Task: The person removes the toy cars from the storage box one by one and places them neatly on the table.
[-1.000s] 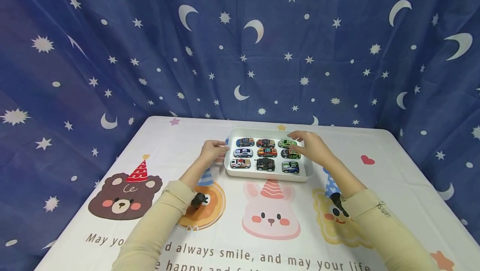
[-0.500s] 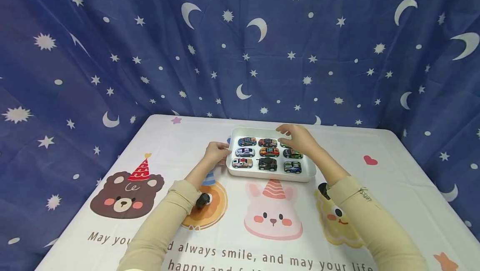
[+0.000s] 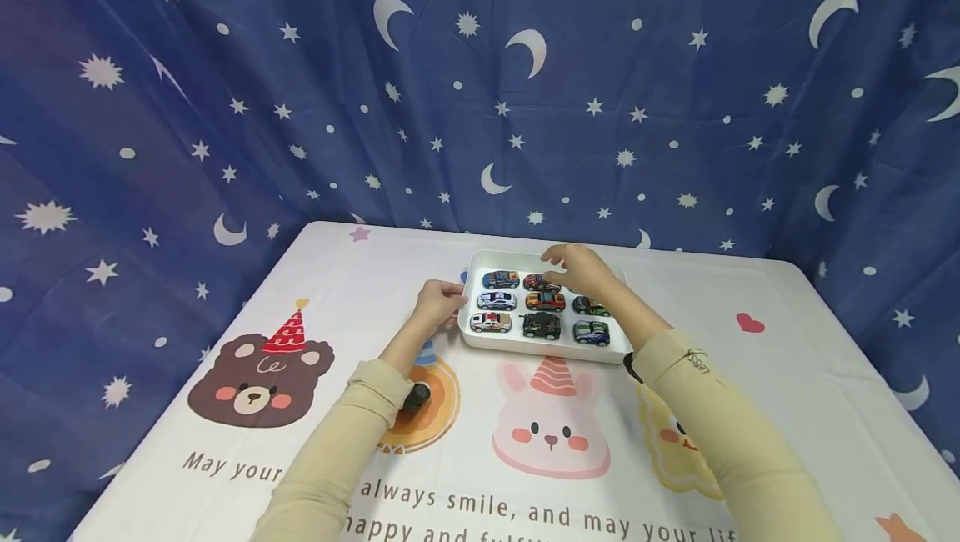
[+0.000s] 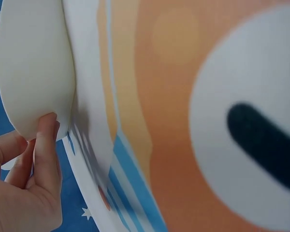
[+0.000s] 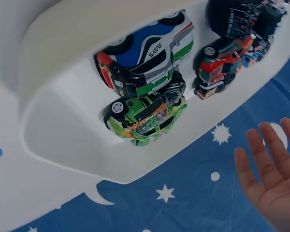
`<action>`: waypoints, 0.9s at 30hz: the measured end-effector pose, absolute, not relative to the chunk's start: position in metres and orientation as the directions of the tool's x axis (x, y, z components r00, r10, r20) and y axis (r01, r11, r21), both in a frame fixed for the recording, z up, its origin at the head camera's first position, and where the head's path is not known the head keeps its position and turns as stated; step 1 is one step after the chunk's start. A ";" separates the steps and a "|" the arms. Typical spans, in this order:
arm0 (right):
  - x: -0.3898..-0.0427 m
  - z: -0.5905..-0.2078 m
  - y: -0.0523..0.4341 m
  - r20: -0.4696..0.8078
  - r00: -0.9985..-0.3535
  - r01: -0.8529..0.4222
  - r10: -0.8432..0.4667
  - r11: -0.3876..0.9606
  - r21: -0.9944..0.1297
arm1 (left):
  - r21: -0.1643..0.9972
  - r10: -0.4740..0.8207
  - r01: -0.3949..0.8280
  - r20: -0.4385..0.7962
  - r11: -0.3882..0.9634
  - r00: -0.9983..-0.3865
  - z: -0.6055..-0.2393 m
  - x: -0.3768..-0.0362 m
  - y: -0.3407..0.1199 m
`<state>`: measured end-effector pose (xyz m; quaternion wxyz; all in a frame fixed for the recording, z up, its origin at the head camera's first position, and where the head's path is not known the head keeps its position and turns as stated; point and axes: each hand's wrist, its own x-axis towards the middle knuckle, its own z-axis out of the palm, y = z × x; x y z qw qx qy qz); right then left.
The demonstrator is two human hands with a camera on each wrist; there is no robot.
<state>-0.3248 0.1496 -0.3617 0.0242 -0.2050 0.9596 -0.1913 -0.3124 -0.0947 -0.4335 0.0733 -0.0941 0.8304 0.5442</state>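
1. Tray [image 3: 525, 346] of toy cars [image 3: 545, 301]: near the middle of the surface's [image 3: 810, 425] far edge.
2. Left hand [image 3: 437, 303]: loosely bent fingers touch the tray's left end.
3. Right hand [image 3: 581, 269]: fingers spread above the cars.
4. One car's side reads "RAYS" [image 5: 154, 50].
5. Surface print: "May your", "always smile, and may your"; the right sleeve's [image 3: 731, 425] letters are too small.
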 end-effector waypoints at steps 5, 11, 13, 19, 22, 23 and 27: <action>-0.338 -0.365 0.137 0.011 -0.890 -0.435 -0.456 0.841 -0.321 | 0.890 -0.088 -0.247 -0.231 0.383 -0.969 -0.431 -0.312 -0.095; -0.371 -0.384 0.128 -0.017 -0.850 -0.502 -0.527 0.818 -0.282 | 0.901 -0.088 -0.239 -0.222 0.362 -0.971 -0.432 -0.310 -0.095; -0.376 -0.386 0.123 -0.053 -0.840 -0.505 -0.539 0.815 -0.284 | 0.901 -0.086 -0.234 -0.217 0.366 -0.972 -0.432 -0.309 -0.095; -0.367 -0.378 0.110 -0.136 -0.840 -0.474 -0.525 0.833 -0.284 | 0.898 -0.078 -0.218 -0.203 0.382 -0.976 -0.431 -0.307 -0.095; -0.367 -0.379 0.108 -0.137 -0.843 -0.464 -0.520 0.832 -0.304 | 0.896 -0.076 -0.222 -0.209 0.384 -0.975 -0.429 -0.306 -0.095; -0.368 -0.380 0.107 -0.138 -0.843 -0.463 -0.521 0.831 -0.309 | 0.897 -0.075 -0.225 -0.212 0.380 -0.974 -0.429 -0.306 -0.095; -0.376 -0.381 0.105 -0.165 -0.830 -0.455 -0.532 0.818 -0.352 | 0.903 -0.070 -0.231 -0.221 0.361 -0.973 -0.429 -0.308 -0.094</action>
